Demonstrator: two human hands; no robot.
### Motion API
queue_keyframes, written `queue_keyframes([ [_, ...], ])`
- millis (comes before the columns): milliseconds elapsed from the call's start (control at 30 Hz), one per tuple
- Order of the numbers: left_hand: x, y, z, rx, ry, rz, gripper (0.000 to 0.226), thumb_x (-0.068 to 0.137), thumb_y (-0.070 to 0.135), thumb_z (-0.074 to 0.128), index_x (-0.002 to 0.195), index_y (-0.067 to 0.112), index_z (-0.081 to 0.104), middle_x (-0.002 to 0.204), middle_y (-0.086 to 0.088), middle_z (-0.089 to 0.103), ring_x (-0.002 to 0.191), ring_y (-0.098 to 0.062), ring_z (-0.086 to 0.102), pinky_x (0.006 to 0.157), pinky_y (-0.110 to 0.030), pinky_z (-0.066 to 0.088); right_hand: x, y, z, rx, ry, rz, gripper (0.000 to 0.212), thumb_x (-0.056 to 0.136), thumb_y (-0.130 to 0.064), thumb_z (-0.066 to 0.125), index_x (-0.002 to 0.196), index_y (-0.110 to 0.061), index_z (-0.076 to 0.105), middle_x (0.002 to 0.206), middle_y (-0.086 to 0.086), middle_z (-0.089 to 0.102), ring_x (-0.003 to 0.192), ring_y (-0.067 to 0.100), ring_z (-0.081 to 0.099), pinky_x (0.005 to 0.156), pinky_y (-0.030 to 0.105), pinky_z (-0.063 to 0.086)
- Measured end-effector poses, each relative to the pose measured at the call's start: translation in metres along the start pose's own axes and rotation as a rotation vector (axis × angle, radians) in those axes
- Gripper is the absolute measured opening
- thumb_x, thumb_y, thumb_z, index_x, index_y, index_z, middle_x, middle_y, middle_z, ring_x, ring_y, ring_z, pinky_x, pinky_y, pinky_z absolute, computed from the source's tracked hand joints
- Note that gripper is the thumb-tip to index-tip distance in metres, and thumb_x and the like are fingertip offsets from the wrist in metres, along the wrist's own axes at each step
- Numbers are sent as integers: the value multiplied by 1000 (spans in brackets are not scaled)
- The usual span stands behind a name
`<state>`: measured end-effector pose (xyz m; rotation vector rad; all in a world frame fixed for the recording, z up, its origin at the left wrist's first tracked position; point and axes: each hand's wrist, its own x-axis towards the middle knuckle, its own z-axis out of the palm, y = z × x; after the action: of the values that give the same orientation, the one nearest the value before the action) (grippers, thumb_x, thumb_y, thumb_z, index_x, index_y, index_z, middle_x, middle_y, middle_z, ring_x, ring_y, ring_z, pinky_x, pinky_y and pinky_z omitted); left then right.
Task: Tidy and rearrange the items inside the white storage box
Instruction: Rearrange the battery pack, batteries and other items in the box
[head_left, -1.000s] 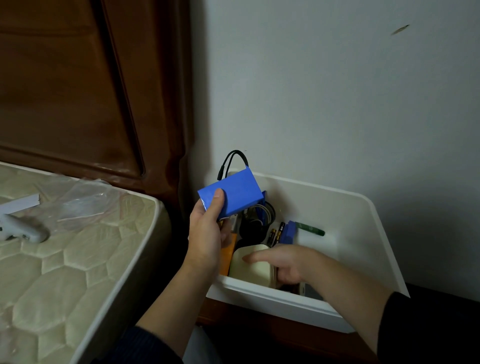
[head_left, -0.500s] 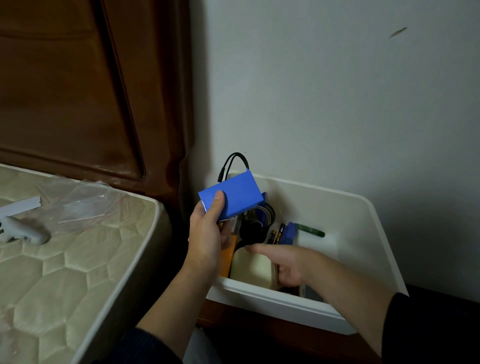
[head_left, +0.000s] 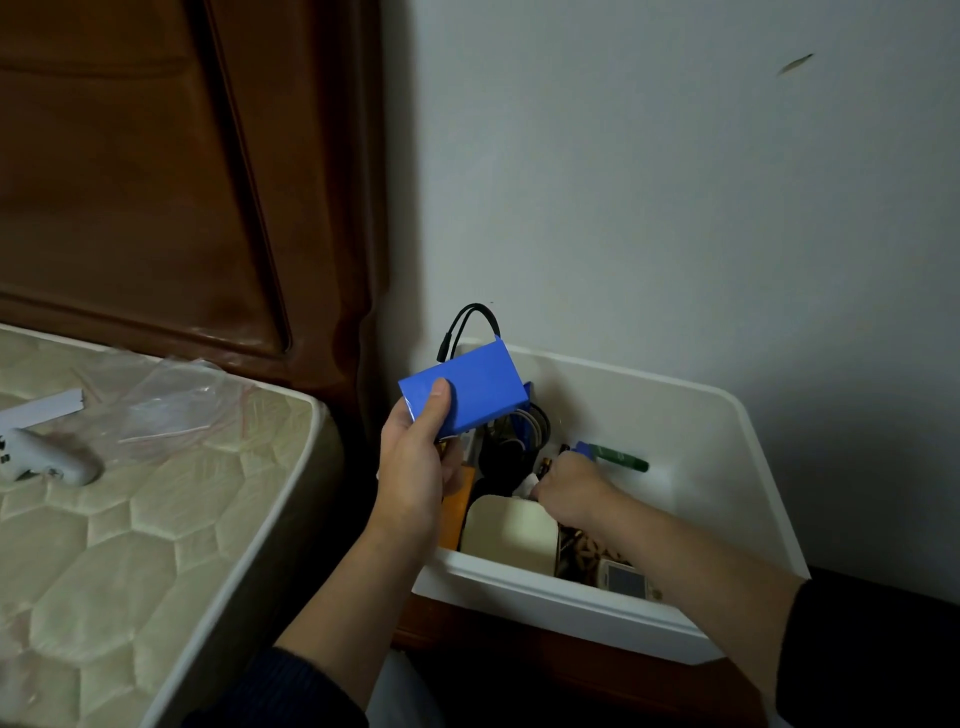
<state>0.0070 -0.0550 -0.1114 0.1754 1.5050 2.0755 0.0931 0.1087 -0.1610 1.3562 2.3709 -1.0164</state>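
**Clearing space in the box before the blue pack went back**

Your left hand (head_left: 415, 462) gripped the blue rectangular battery pack (head_left: 465, 392) above the white plastic storage box's (head_left: 727, 467) nine o'clock edge. Your right hand (head_left: 571, 486) was curled among the clutter at its centre, pinching something small and white. Best to shift loose items toward three o'clock and keep the black cable (head_left: 467, 325) untangled.

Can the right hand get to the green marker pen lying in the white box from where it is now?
Probably yes: the right hand is already inside the white plastic storage box, and the green marker pen lies uncovered just beyond its knuckles.
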Motion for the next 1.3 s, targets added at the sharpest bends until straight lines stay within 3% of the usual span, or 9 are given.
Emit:
queue_keyframes([
  [100, 2, 0, -1, -11, 9, -9, 45, 85, 65, 65, 121, 38, 68, 88, 17, 66, 55, -2, 55, 53, -22, 42, 4, 3, 5, -7, -41, 19, 15, 103, -12, 56, 111, -2, 63, 113, 18, 68, 101, 31, 68, 91, 43, 60],
  [333, 3, -2, 0, -20, -8, 14, 36, 92, 58, 64, 119, 35, 69, 83, 16, 66, 49, -1, 53, 46, -16, 39, -5, -2, 19, -223, 78, -159, 30, 97, 2, 57, 76, -19, 56, 86, 2, 57, 78, 18, 58, 65, 26, 44],
  [567, 0, 0, 0, -20, -25, 13, 40, 90, 59, 64, 120, 34, 69, 84, 15, 66, 49, -1, 53, 45, -17, 37, -14, 1, 6, -220, 104, -333, 13, 95, -10, 66, 98, -9, 79, 96, 6, 70, 91, 21, 68, 83, 35, 59],
  [667, 0, 0, 0, -11, -15, 2, 38, 90, 60, 64, 120, 36, 69, 83, 17, 67, 51, -1, 55, 47, -18, 38, -19, 11, -10, -101, 212, -400, 16, 89, -15, 74, 78, -25, 80, 77, -6, 63, 72, 11, 60, 71, 28, 51],
  [800, 0, 0, -1, -3, -24, 0, 36, 92, 59, 63, 119, 36, 69, 81, 17, 65, 52, -1, 53, 52, -22, 38, -18, 27, -34, 154, 345, -351, 14, 85, -16, 85, 96, -25, 84, 96, -9, 74, 80, 4, 68, 69, 12, 51],
  [900, 0, 1, 0, -15, -40, -1, 40, 94, 56, 64, 125, 31, 67, 83, 15, 65, 50, -1, 55, 49, -20, 37, -19, 34, -52, 309, 314, -321, 19, 82, -12, 87, 79, -30, 81, 91, -5, 79, 83, 13, 75, 77, 37, 65],
  [1000, 0, 1, 1, 9, -35, -9, 32, 100, 50, 61, 125, 30, 66, 80, 17, 67, 50, 0, 57, 52, -23, 38, -19, 47, -72, 322, 286, -277, 21, 85, -4, 81, 93, -23, 77, 91, 2, 77, 89, 21, 75, 80, 45, 65],
  [1100, 1, 0, 1, 22, -46, 4, 34, 101, 49, 61, 126, 27, 67, 82, 10, 62, 49, -3, 48, 48, -21, 35, -24, 60, -77, 291, 118, -191, 28, 88, 1, 77, 111, -13, 72, 95, 6, 76, 88, 19, 73, 76, 37, 65],
  [1300, 2, 0, 2, 4, -80, 11, 19, 101, 47, 61, 108, 33, 73, 72, 11, 57, 53, -10, 34, 49, -25, 26, -39, 46, -36, 404, -248, -222, 22, 88, -5, 81, 107, -15, 76, 100, 5, 78, 88, 12, 76, 68, 21, 58],
])
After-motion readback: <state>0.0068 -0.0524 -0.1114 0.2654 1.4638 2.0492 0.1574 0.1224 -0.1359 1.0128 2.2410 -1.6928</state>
